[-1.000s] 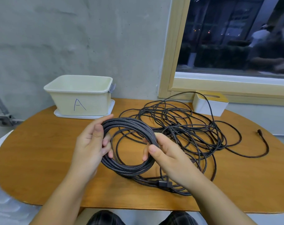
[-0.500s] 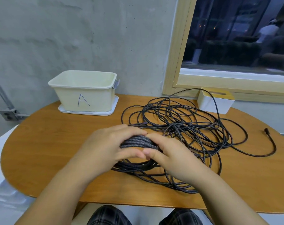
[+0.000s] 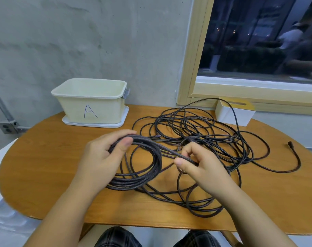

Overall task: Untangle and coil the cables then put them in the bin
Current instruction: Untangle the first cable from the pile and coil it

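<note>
Two hands working a braided cable coil over a wooden table

The left hand (image 3: 105, 154) grips the top of the braided cable coil (image 3: 142, 177), thumb over the bundled strands; the coil's lower loops lie on the table (image 3: 44, 166). The right hand (image 3: 201, 166) pinches one strand running off the coil between thumb and curled fingers. The tangled cable pile (image 3: 205, 134) sprawls behind, and the bin (image 3: 91, 102) marked "A" stands at the far left.

I see a white box with a yellow top (image 3: 234, 113) at the far right edge of the wooden table (image 3: 44, 157), under the window frame (image 3: 194, 68). A grey wall outlet (image 3: 7, 128) sits left, on the concrete wall (image 3: 98, 41).
</note>
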`<state>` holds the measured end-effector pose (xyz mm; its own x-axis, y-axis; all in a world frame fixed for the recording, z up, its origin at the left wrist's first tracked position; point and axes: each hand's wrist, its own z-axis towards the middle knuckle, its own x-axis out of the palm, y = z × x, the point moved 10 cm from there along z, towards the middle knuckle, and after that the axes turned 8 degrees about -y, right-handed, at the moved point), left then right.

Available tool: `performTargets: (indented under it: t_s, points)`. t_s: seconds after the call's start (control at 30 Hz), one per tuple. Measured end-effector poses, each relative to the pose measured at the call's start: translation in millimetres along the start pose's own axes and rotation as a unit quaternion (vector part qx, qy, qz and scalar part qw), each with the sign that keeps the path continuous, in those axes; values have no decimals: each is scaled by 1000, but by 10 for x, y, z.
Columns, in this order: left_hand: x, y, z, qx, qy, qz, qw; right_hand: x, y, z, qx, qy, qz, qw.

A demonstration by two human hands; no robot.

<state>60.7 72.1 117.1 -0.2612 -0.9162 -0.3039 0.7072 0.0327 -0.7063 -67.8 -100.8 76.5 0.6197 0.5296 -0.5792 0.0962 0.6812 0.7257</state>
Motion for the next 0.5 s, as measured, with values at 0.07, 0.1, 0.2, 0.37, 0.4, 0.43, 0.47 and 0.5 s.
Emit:
performTargets:
  t_s: [0.07, 0.1, 0.2, 0.37, 0.4, 0.43, 0.47, 0.5]
  points:
    - [-78, 38, 5, -30, -47, -36, 998, 30, -62, -29, 18, 9, 12, 1000]
    - [-101, 31, 5, -41, -66, -51, 996, 68, -86, -44, 30, 21, 11, 999]
    - [-106, -9, 1, -74, -98, -98, 988, 243, -127, -81, 59, 68, -15, 996]
    - [-67, 112, -58, -128, -114, -178, 969, 307, -101, -50, 81, 38, 85, 992]
    - [-52, 157, -69, -143, -114, -185, 966, 290, -69, -34, 77, 26, 108, 991]
    - [-37, 189, -81, -154, -113, -187, 964, 285, -34, -24, 73, 20, 132, 988]
    - [-21, 205, -93, -157, -112, -186, 964, 291, 12, -24, 72, 20, 159, 984]
    - [1, 205, -106, -155, -108, -180, 965, 300, 56, -33, 78, 23, 191, 978]
